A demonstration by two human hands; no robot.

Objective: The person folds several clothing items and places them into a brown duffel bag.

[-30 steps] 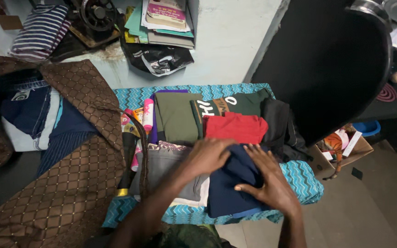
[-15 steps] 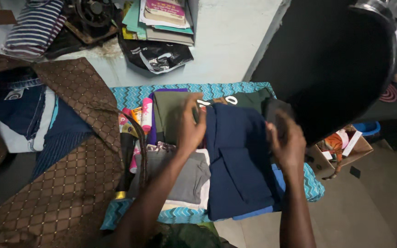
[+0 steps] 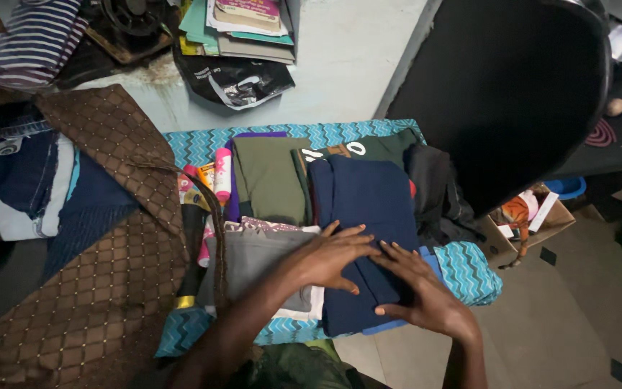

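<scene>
A navy blue folded garment (image 3: 365, 202) lies spread over the pile on a teal zigzag-patterned surface (image 3: 469, 266). My left hand (image 3: 329, 256) rests flat on the garment's near left part, fingers apart. My right hand (image 3: 419, 292) presses flat on its near right part, next to the left. Beside the navy piece lie a grey folded cloth (image 3: 257, 259), an olive green folded cloth (image 3: 271, 180) and a dark green printed shirt (image 3: 372, 148). A black garment (image 3: 437, 194) is bunched at the right.
An open brown quilted bag (image 3: 102, 245) with jeans (image 3: 19, 169) inside sits at the left. Pink tubes (image 3: 222, 176) lie by its edge. A black chair back (image 3: 512, 94) stands at the right, a cardboard box (image 3: 530, 223) below it. Books (image 3: 246, 29) and a sewing machine (image 3: 127, 25) lie farther off.
The navy garment, held up and spread half a second ago, now lies flat over the red cloth. Both hands came back down to its near end and press on it.
</scene>
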